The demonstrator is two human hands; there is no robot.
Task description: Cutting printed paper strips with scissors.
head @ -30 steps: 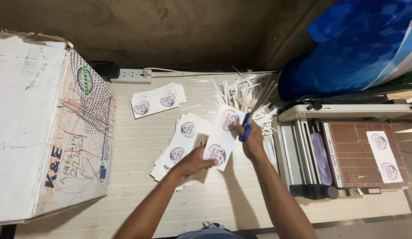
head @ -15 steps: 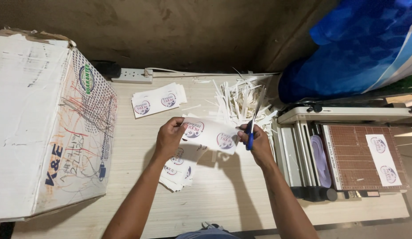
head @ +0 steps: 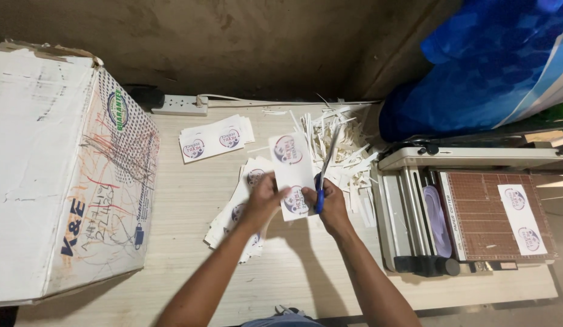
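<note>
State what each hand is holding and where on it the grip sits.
The left hand pinches the printed white sheet at its lower left edge. The right hand holds blue-handled scissors by the handles, blades along the sheet's right edge.

sticker sheet (head: 292, 175) turned upright | scissors (head: 325, 172) now at its rt edge

Warm overhead light, soft arm shadows (wall dim), sharp focus.

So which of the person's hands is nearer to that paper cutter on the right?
Right. The right hand, holding blue-handled scissors, is just left of the paper cutter; the left hand is farther off, beyond the printed sheet it holds.
</note>
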